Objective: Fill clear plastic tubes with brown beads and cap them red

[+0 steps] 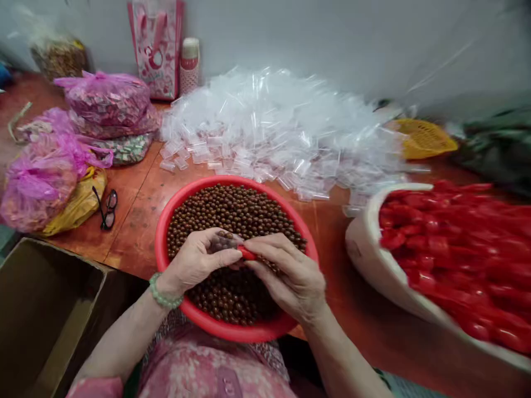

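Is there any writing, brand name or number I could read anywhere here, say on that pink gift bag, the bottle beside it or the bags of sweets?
None can be read.
Pink gift bag: a printed pattern, any lettering too blurred to read.
Bottle beside it: red band, too small to read.
Pink plastic bags: wrappers inside too small to read.
Small clear packet in the left hand and right hand: no lettering visible.

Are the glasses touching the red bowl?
Apart. The head view shows the glasses lying on the table left of the red bowl, with a strip of bare tabletop between them.
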Action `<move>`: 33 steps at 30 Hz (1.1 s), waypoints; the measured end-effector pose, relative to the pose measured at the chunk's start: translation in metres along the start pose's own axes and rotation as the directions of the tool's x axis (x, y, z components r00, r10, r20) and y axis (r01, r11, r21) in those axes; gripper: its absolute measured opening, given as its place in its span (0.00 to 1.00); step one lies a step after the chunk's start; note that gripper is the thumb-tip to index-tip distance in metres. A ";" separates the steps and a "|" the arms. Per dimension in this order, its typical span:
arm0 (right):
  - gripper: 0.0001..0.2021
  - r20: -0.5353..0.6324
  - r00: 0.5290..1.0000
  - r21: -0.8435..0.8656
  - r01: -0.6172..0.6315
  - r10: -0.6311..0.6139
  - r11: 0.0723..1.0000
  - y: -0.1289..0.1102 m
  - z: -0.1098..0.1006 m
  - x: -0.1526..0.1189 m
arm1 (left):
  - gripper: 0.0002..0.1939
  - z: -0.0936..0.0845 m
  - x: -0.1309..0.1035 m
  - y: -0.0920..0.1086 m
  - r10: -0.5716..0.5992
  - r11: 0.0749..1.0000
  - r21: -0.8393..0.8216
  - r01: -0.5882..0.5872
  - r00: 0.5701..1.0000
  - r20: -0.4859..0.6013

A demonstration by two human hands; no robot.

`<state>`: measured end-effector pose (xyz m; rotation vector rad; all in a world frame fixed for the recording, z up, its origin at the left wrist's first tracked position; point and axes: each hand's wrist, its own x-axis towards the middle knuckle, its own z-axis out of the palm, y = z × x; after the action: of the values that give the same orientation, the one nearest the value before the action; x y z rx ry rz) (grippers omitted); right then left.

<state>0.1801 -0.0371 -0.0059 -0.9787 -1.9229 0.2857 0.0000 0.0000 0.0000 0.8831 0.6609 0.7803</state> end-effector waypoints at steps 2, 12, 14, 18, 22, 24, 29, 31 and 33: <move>0.13 -0.055 0.994 -0.006 -0.090 0.090 0.996 -0.001 0.005 -0.001 | 0.18 0.003 0.001 0.000 -0.001 1.000 0.008 0.001 1.000 -0.024; 0.14 0.130 0.968 0.115 -0.231 0.216 0.966 0.000 -0.011 0.030 | 0.17 -0.001 0.000 0.001 -0.100 0.984 0.154 0.093 0.994 0.035; 0.15 0.200 0.965 0.094 -0.191 0.169 0.977 0.000 -0.010 0.037 | 0.17 -0.001 0.000 0.001 -0.102 0.984 0.149 0.096 0.994 0.035; 0.15 0.257 0.956 0.075 -0.165 0.141 0.983 0.005 -0.011 0.037 | 0.13 -0.003 -0.001 0.001 -0.085 0.978 0.193 0.077 0.996 0.033; 0.15 0.241 0.956 0.076 -0.192 0.168 0.979 0.009 -0.014 0.032 | 0.09 -0.005 0.000 0.001 -0.092 0.965 0.249 0.080 0.995 0.034; 0.16 0.225 0.959 0.074 -0.192 0.171 0.979 0.008 -0.014 0.033 | 0.08 -0.005 0.001 0.001 -0.102 0.965 0.246 0.085 0.993 0.055; 0.15 0.287 0.950 0.059 -0.147 0.124 0.987 0.003 -0.009 0.038 | 0.08 -0.004 0.001 0.000 -0.087 0.974 0.213 0.072 0.994 0.065; 0.15 0.272 0.951 0.045 -0.165 0.146 0.985 0.004 -0.010 0.036 | 0.08 -0.005 0.000 0.001 -0.093 0.973 0.219 0.079 0.994 0.052; 0.15 0.244 0.953 0.032 -0.194 0.181 0.980 0.007 -0.012 0.031 | 0.09 -0.005 0.000 0.001 -0.100 0.973 0.213 0.088 0.994 0.042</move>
<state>0.1856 -0.0122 0.0164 -1.1338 -2.0281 0.5892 -0.0047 0.0024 -0.0017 1.0541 0.7428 0.6069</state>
